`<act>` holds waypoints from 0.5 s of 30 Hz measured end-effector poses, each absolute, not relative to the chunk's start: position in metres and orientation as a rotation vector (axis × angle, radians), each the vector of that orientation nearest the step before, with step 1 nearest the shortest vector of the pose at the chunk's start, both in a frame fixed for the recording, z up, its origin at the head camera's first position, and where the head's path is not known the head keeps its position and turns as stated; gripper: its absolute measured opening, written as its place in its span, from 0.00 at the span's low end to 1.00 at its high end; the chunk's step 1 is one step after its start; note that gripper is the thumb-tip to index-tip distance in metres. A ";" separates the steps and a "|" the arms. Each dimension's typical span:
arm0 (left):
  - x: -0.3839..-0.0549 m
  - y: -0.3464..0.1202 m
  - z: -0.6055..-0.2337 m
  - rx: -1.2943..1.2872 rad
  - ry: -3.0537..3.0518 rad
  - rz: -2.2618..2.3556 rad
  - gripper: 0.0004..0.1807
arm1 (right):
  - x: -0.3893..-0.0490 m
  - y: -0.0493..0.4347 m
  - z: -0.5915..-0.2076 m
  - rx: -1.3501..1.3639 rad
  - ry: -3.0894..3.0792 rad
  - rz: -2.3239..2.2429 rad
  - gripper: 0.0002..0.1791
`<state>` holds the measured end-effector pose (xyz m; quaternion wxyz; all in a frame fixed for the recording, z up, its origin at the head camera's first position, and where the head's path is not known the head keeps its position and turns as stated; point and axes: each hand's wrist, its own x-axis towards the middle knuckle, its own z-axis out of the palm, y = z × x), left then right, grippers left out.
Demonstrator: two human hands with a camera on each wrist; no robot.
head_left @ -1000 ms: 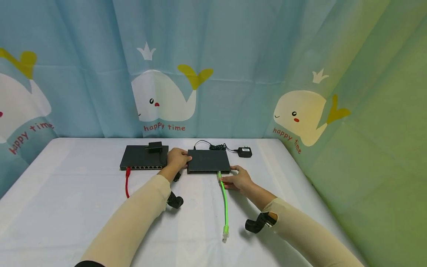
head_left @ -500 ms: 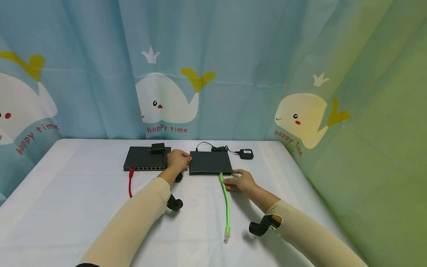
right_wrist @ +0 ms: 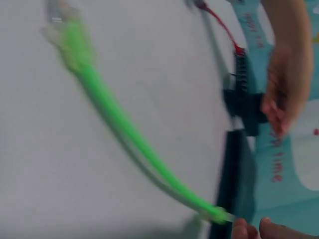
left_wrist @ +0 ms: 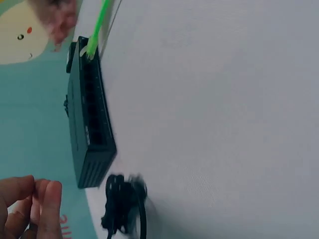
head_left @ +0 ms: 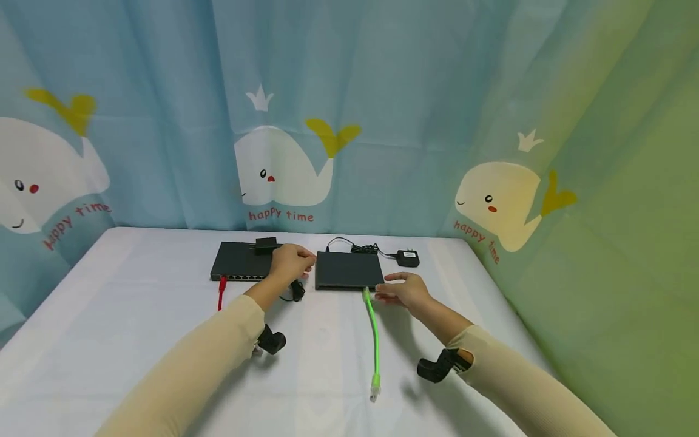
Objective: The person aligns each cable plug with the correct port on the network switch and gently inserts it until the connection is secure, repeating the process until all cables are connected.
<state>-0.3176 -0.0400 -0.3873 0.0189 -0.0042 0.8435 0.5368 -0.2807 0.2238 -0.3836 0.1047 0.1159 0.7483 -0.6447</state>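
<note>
A black network switch (head_left: 349, 271) lies flat on the table, with a short green Ethernet cable (head_left: 375, 340) plugged into its front near the right end. The cable's free end with its clear plug points toward me. My left hand (head_left: 290, 266) hovers just left of this switch, fingers loosely bent and holding nothing; the left wrist view shows the fingers (left_wrist: 50, 209) apart from the casing. By the switch's right front corner is my right hand (head_left: 406, 291), its fingers relaxed beside the green plug (left_wrist: 91, 49) with nothing gripped.
A second black switch (head_left: 237, 261) sits to the left, a red Ethernet cable (head_left: 221, 293) in its front and a black power adapter (head_left: 266, 243) on top. A coiled black cord (head_left: 297, 291) lies between the switches. Another adapter (head_left: 407, 258) rests behind right, before the whale-print curtain (head_left: 393, 152).
My left hand has come off the right switch's left edge and lifted slightly. My right hand has drawn back from the green plug. The head view has shifted a little; the switches stay put.
</note>
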 end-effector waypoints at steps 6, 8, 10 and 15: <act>-0.311 -0.065 -0.380 0.181 2.805 1.478 0.10 | -0.297 0.221 -0.358 0.205 2.337 -1.854 0.25; -0.311 -0.074 -0.376 0.263 2.914 1.364 0.10 | -0.302 0.218 -0.351 0.120 2.455 -1.778 0.24; -0.312 -0.081 -0.372 0.343 3.004 1.248 0.10 | -0.306 0.214 -0.345 0.027 2.613 -1.650 0.23; -0.312 -0.090 -0.361 0.539 3.100 1.018 0.10 | -0.310 0.208 -0.336 -0.265 2.942 -1.293 0.25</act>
